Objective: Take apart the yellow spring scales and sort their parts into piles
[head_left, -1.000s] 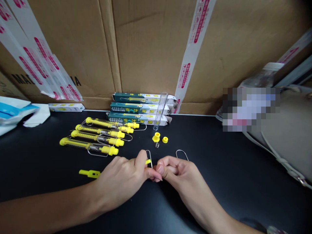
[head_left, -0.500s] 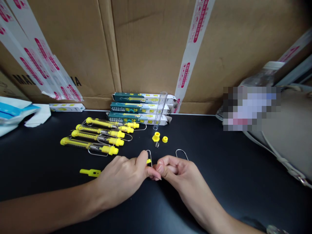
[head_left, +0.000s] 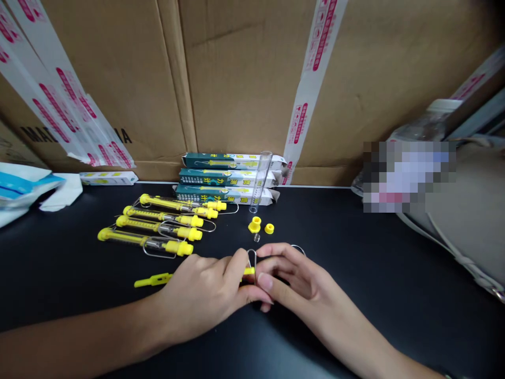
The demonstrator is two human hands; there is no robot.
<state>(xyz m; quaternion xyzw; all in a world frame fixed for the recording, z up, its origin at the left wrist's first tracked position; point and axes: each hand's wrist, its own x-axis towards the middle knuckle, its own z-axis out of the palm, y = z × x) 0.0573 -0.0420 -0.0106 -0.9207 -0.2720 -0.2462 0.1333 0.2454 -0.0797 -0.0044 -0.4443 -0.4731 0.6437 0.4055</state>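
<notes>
My left hand (head_left: 209,287) is closed around a long yellow plastic strip, the scale slide of a spring scale (head_left: 154,280); its slotted end sticks out to the left and its other tip past my fingers. At that tip stands a thin bent metal hook (head_left: 252,258). My right hand (head_left: 295,281) has its thumb and fingertips curled about the hook; the exact contact is partly hidden. Beyond the hands lie a yellow flanged cap (head_left: 254,225), a small yellow ring (head_left: 269,228) and a little coil spring (head_left: 256,238). A clear tube (head_left: 260,181) leans on the boxes.
Several assembled yellow spring scales (head_left: 158,223) lie at the left. Three narrow printed boxes (head_left: 224,178) are stacked behind, before a large cardboard carton (head_left: 244,79). A wire loop (head_left: 299,248) shows behind my right hand. A bottle (head_left: 424,126) and a bag (head_left: 469,221) stand right.
Both hands have shifted slightly right and nearer, the yellow slide moving with the left. The right fingers have spread from a tight pinch and now curl around the hook.
</notes>
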